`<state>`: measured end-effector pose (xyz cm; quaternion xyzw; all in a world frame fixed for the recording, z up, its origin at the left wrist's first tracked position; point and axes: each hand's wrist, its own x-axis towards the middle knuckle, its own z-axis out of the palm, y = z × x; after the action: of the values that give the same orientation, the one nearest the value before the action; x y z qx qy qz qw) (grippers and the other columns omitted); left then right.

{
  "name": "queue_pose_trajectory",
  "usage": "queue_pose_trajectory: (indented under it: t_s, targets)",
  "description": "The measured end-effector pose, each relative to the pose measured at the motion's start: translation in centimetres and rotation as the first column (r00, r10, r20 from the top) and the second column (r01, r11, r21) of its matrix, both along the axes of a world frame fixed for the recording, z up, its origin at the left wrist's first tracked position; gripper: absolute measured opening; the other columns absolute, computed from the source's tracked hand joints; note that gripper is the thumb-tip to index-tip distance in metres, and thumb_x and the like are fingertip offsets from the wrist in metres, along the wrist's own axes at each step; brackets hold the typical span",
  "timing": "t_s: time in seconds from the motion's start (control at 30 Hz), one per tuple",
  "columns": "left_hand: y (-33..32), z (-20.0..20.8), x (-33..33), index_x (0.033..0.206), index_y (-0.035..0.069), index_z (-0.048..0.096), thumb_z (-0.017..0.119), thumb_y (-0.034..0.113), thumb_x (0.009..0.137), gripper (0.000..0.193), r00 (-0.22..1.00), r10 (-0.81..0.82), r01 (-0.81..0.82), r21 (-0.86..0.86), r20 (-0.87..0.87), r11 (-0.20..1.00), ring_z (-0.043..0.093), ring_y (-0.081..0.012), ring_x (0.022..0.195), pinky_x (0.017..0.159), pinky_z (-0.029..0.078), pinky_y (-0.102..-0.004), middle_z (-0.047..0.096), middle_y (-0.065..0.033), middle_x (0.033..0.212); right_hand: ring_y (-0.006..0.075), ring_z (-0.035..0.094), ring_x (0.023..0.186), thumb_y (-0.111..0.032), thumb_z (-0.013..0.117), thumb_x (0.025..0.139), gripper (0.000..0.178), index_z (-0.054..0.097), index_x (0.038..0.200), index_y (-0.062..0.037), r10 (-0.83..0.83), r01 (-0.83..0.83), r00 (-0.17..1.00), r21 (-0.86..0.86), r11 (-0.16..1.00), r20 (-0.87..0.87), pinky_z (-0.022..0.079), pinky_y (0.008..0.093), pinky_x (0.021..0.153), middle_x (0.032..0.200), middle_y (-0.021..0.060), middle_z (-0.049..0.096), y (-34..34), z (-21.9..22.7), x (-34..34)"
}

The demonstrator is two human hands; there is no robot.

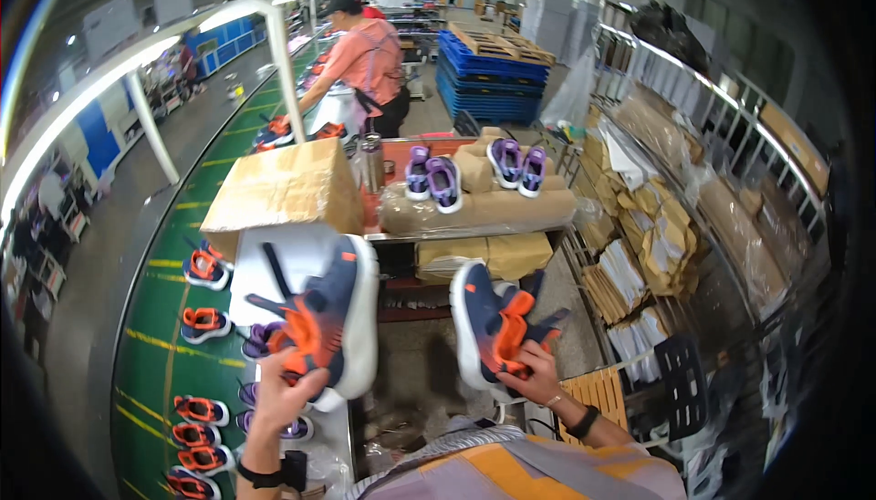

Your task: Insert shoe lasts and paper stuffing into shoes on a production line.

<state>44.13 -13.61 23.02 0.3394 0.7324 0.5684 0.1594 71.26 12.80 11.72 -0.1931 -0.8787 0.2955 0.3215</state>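
Left hand (285, 389) pinches one navy-orange shoe (339, 304) near its opening, my right hand (537, 374) a similar shoe (478, 310); both sit raised before me, right of the green belt (146, 310). Probably a handling step; the next move calls for steady grips.

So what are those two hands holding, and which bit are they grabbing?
The left hand holds a dark blue shoe by the orange part around its opening. The right hand holds a matching shoe there too.
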Motion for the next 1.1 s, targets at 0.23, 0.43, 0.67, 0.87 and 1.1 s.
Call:
queue_pose_trajectory:
  t_s: [0.23, 0.43, 0.67, 0.87, 1.1]
  targets:
    - [-13.8, -3.9, -9.8, 0.083, 0.0, 0.065, 0.069, 0.023, 0.075, 0.025, 0.746, 0.535, -0.585, -0.006, -0.397, 0.811, 0.056, -0.0143, 0.056, 0.056, 0.043, -0.0284, 0.059, -0.0095, 0.062, 0.0169, 0.053, 0.067, -0.015, 0.076, 0.062, 0.03, 0.059, 0.078, 0.0037, 0.575, -0.583, 0.812, -0.093, 0.807, -0.104, 0.04, 0.0279, 0.055, 0.081, 0.0085, 0.055, -4.9, 2.9, -19.3]
    - [-18.5, -7.4, -14.0, 0.085, 0.003, 0.069, 0.067, 0.048, 0.07, 0.048, 0.44, 0.792, -0.889, -0.083, -0.422, 0.45, 0.063, -0.0307, 0.064, 0.061, 0.047, -0.0384, 0.064, -0.0188, 0.068, 0.018, 0.052, 0.065, -0.011, 0.076, 0.061, 0.029, 0.059, 0.078, 0.0045, 0.839, -0.85, 0.527, -0.1, 0.517, -0.134, 0.041, 0.0273, 0.058, 0.078, 0.0079, 0.053, -9.5, 4.6, -33.0]
    - [-17.3, -14.0, -23.6, 0.086, 0.005, 0.069, 0.066, 0.053, 0.069, 0.05, 0.377, 0.815, -0.915, -0.314, -0.44, 0.254, 0.065, -0.0328, 0.072, 0.066, 0.05, -0.0418, 0.065, -0.0184, 0.072, 0.0089, 0.044, 0.053, -0.013, 0.08, 0.062, 0.026, 0.06, 0.073, -0.0005, 0.896, -0.902, 0.431, -0.076, 0.425, -0.109, 0.033, 0.0222, 0.045, 0.071, 0.0025, 0.048, -16.6, 2.7, -50.2]
    - [-17.2, -23.8, -25.6, 0.085, 0.002, 0.066, 0.067, 0.049, 0.071, 0.048, 0.577, 0.714, -0.699, -0.692, -0.396, 0.181, 0.064, -0.0361, 0.068, 0.064, 0.05, -0.044, 0.063, -0.0218, 0.069, 0.0059, 0.048, 0.055, -0.012, 0.077, 0.067, 0.024, 0.061, 0.079, 0.0008, 0.928, -0.912, 0.306, -0.344, 0.222, -0.212, 0.035, 0.0206, 0.044, 0.08, 0.0027, 0.05, -19.6, 0.2, -60.1]
    - [-18.5, -25.5, -25.6, 0.085, 0.001, 0.064, 0.072, 0.043, 0.068, 0.046, 0.602, 0.676, -0.654, -0.749, -0.426, 0.111, 0.063, -0.0343, 0.069, 0.062, 0.049, -0.0436, 0.062, -0.0219, 0.075, 0.017, 0.049, 0.061, -0.009, 0.078, 0.064, 0.024, 0.057, 0.072, -0.0008, 0.887, -0.895, 0.441, -0.003, 0.445, -0.139, 0.039, 0.0292, 0.051, 0.074, 0.0055, 0.047, -21.5, -2.4, -69.5]
